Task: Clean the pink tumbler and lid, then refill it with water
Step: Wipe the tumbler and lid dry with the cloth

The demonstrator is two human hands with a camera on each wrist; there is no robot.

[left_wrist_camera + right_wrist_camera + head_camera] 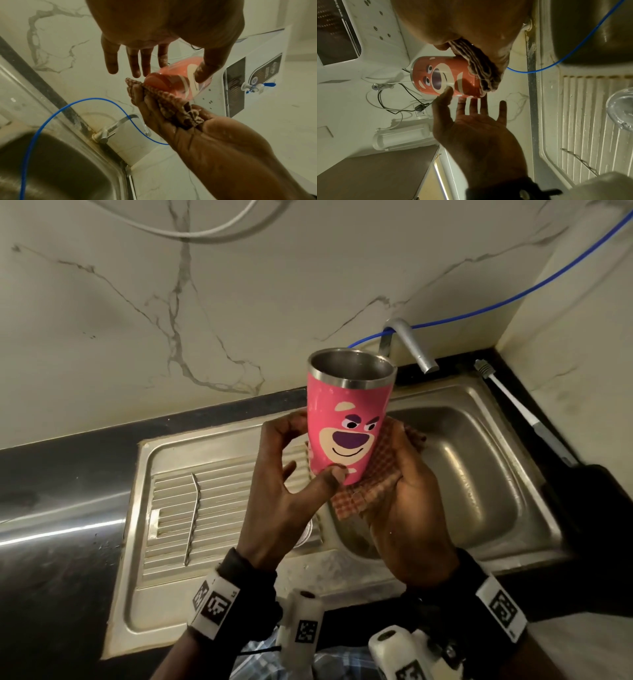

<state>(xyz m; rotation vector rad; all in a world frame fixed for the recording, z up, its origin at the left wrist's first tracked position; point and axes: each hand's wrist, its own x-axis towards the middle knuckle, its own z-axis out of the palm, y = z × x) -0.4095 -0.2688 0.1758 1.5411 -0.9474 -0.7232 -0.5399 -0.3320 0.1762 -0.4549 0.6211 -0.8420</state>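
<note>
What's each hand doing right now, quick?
Left hand: open, thumb and fingertips steadying the pink tumbler.
Right hand: cupped, pressing a checked cloth against the tumbler's side.

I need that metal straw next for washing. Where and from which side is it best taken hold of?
Grip the metal straw on its long straight section, coming from above. It lies flat along the drainboard ridges, so a pinch across its thin width suits; the bent far end offers a less steady grip.
</note>
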